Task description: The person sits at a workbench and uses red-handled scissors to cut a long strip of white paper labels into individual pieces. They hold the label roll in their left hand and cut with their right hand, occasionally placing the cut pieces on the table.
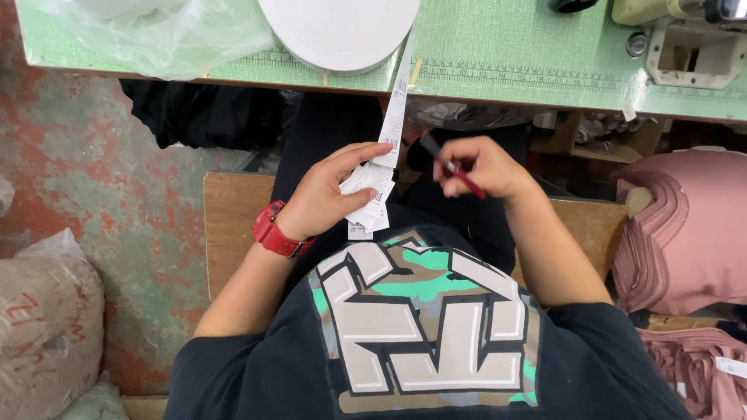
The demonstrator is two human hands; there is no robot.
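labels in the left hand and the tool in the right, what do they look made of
Labels: thin white paper or woven tape, matte; they bend limply in the left hand, so which one is unclear. Tool in the right hand: red handle, probably plastic, with a slight sheen; its dark tip may be metal.

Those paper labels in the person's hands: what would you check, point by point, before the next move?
1. Left hand grips the bundle of white labels: ok.
2. Label strip runs up to the green table without a snag: cannot tell.
3. Right hand holds the red-handled tool firmly: ok.
4. Tool tip clear of the left fingers: ok, a gap shows between them.
5. Tool blades open or closed: cannot tell, too small.
6. Pink fabric stack within reach at the right: ok, probably.
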